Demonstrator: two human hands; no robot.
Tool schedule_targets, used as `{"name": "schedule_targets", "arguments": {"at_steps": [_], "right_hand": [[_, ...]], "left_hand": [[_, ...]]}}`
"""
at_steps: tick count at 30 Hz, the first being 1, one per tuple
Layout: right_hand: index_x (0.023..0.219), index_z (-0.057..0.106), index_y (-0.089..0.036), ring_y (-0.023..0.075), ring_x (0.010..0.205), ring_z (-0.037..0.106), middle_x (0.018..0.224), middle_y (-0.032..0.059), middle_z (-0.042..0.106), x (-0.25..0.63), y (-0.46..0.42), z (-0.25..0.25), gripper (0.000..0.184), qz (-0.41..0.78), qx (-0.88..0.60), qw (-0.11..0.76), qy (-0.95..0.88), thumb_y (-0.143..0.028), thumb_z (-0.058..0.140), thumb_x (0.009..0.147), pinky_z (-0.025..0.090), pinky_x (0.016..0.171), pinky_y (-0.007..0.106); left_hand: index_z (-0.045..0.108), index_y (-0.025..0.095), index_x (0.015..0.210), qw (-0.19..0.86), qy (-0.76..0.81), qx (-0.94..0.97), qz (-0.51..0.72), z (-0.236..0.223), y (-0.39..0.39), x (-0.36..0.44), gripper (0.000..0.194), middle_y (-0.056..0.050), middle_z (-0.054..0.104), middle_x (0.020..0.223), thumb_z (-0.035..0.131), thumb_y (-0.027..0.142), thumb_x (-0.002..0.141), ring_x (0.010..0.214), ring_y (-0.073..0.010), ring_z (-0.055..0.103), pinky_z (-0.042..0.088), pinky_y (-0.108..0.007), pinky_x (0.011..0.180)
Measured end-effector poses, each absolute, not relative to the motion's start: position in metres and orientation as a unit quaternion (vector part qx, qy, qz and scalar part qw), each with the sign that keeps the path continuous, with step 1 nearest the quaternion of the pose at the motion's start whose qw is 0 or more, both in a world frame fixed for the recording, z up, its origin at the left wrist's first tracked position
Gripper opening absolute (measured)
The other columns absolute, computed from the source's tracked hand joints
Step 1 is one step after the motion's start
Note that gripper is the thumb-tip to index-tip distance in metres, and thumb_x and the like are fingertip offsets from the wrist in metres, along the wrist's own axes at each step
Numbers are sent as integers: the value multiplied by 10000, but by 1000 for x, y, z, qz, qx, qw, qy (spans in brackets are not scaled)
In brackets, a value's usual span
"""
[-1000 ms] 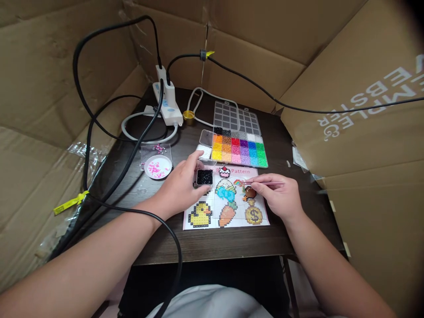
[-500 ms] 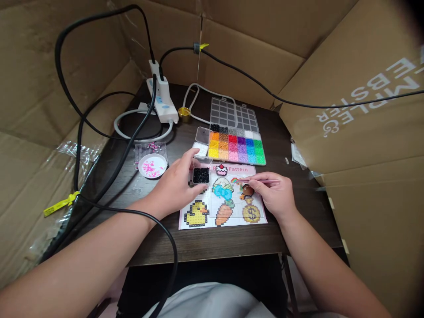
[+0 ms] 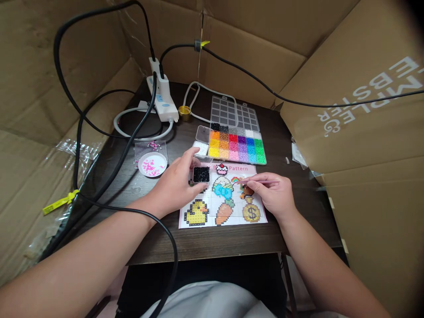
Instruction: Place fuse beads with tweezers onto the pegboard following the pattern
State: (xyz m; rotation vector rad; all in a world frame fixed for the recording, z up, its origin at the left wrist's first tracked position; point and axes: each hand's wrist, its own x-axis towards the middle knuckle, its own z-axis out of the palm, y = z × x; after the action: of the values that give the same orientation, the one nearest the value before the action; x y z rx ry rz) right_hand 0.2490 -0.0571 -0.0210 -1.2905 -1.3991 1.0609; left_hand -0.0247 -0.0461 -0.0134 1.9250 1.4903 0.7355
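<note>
My left hand (image 3: 179, 185) grips a small clear box of black beads (image 3: 201, 174) between thumb and fingers, over the left part of the pattern sheet. In my right hand (image 3: 274, 192) is a pair of pink tweezers (image 3: 261, 181), pinched and pointing left. Their tips are above the pattern sheet (image 3: 212, 221), close to the ice-cream design (image 3: 222, 189); whether they hold a bead is too small to tell. A clear pegboard seems to lie over the sheet. Printed designs on the sheet include a yellow chick (image 3: 196, 213), a carrot (image 3: 224, 213) and a money bag (image 3: 251, 212).
Behind the sheet stands an open bead case (image 3: 237, 145) with many colours. A small box of white beads (image 3: 200, 149) sits beside it. Leftward are a white dish (image 3: 160, 163) with pink beads, a power strip (image 3: 167, 108), a gold cup (image 3: 184, 113) and looping black cables (image 3: 122, 161). Cardboard walls surround the table.
The tweezer tips have shifted slightly left and down, toward the edge of the ice-cream design. My left hand keeps the box of black beads in the same place.
</note>
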Motion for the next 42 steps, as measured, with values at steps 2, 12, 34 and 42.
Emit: {"name": "schedule_targets", "arguments": {"at_steps": [2, 12, 34, 42], "right_hand": [[780, 832, -209, 185, 605, 757, 811, 73, 825, 249, -57, -20, 111, 429, -528, 459, -571, -320, 838, 778, 649, 576, 285], [751, 808, -229, 237, 623, 774, 778, 65, 820, 241, -58, -5, 132, 392, -533, 488, -570, -353, 846, 770, 646, 535, 324], [827, 833, -216, 212, 665, 766, 828, 66, 827, 249, -60, 2, 97, 357, -530, 503, -582, -272, 867, 755, 625, 552, 293], [852, 834, -246, 230, 781, 801, 888, 59, 835, 285, -93, -28, 50, 362, -529, 506, -577, -229, 824, 806, 659, 677, 315]], "left_hand": [[338, 237, 1475, 297, 560, 723, 276, -14, -46, -25, 822, -97, 679, 1269, 767, 336, 780, 1187, -297, 642, 505, -496, 1050], [349, 245, 1470, 290, 550, 730, 282, -15, -47, -26, 810, -94, 670, 1251, 762, 301, 776, 1143, -290, 633, 514, -491, 1024], [342, 207, 1487, 292, 549, 735, 272, -14, -47, -28, 832, -112, 676, 1247, 763, 305, 776, 1146, -299, 626, 504, -482, 1018], [350, 231, 1480, 285, 566, 726, 265, -10, -46, -26, 828, -85, 691, 1256, 765, 340, 772, 1123, -285, 652, 513, -455, 1015]]}}
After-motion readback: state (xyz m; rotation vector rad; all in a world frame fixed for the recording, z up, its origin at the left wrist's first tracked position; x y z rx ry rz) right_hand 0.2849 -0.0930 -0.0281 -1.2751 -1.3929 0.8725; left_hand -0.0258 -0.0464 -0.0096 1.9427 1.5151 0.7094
